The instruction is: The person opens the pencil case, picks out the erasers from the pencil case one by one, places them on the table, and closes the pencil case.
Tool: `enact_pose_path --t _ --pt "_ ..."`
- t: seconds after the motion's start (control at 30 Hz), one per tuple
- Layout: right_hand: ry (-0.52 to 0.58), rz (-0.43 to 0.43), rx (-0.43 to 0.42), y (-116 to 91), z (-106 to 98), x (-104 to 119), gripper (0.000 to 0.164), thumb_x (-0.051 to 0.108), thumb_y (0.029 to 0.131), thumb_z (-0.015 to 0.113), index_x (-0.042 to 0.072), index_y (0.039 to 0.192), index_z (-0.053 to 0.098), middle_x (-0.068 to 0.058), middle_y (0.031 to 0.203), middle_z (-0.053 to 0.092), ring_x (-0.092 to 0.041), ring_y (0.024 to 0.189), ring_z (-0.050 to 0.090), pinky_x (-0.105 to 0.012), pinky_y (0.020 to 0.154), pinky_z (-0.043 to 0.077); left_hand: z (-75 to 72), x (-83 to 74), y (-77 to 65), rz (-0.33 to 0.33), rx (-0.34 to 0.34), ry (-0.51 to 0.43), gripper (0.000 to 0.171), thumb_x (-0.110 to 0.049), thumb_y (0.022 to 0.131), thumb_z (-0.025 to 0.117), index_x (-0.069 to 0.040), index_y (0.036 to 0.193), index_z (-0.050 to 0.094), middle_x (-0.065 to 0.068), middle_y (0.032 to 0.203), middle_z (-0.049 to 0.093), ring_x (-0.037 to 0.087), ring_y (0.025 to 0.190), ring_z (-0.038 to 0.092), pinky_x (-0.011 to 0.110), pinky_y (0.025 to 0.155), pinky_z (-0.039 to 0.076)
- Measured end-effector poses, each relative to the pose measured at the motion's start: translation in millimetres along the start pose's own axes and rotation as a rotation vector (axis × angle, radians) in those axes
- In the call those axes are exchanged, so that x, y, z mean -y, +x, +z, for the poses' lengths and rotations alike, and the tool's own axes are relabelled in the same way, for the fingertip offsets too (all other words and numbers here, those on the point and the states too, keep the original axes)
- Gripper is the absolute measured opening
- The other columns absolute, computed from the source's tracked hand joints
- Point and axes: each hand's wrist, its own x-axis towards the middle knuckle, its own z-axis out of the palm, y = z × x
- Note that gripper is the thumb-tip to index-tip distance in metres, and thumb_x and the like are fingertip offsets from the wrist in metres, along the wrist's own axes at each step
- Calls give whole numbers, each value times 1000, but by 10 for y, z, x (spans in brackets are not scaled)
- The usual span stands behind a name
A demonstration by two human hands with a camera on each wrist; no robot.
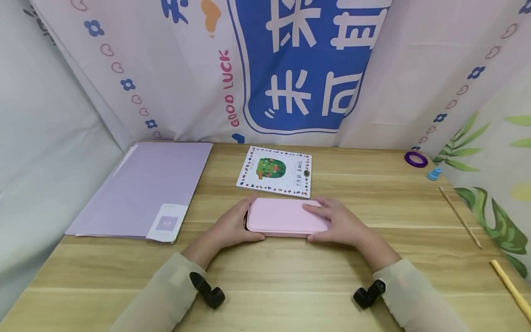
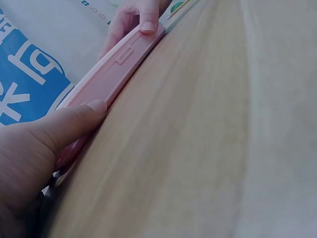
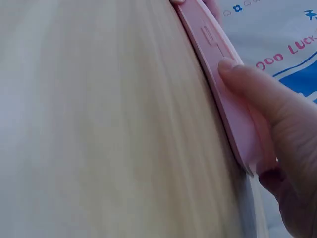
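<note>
A pink pencil case [image 1: 286, 216] with rounded corners lies flat and closed at the middle of the wooden table. My left hand [image 1: 234, 223] grips its left end, thumb on the front side and fingers toward the back. At the other end my right hand [image 1: 338, 221] holds it, thumb along the front and a finger over the lid. In the left wrist view, the case's front side [image 2: 121, 62] shows a small raised clasp shape, with the left thumb pressed against it. The right wrist view has the right thumb [image 3: 247, 84] on that same side.
Just behind the case lies a white booklet [image 1: 275, 171] with a green picture. A lilac folder [image 1: 145, 184] is at the left. Along the right edge are a purple ring [image 1: 416, 159], a small blue object [image 1: 434, 173], a thin wooden stick [image 1: 460, 216] and a yellow rod [image 1: 510, 288].
</note>
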Motion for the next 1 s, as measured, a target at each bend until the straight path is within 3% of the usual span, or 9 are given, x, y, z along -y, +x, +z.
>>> enact_pose_path --t 0.2,0.53,0.77,0.9,1.0 --pt "-53 -57 4 83 55 149 82 66 70 75 34 142 52 -17 155 38 -44 142 33 -62 115 27 15 -1 -7 -3 13 -7 114 -41 72 87 -3 156 19 20 159 28 35 147 28 49 120 27" --pt "7 -15 44 131 -26 184 79 60 67 81 30 137 58 -18 154 39 -42 143 33 -59 116 29 11 -22 9 -4 16 -1 115 -44 73 85 -4 156 17 19 160 27 34 148 27 49 120 27" --pt "51 -1 66 165 -132 212 70 51 71 80 29 135 61 -18 150 46 -46 139 37 -63 112 31 -5 -9 1 22 0 -52 116 -38 72 87 -2 156 16 20 160 25 36 147 28 51 119 27" --pt "62 -9 111 194 -170 219 72 54 73 79 29 137 59 -16 152 44 -44 140 37 -61 113 30 -10 15 -11 13 -4 -58 118 -37 70 88 -1 156 15 21 159 28 36 146 30 50 119 28" --pt "126 38 104 159 -284 174 67 54 75 77 28 135 61 -11 148 49 -40 137 44 -59 111 35 -7 22 -14 0 -9 -71 124 -38 68 90 -3 157 12 21 157 32 34 144 34 50 118 30"
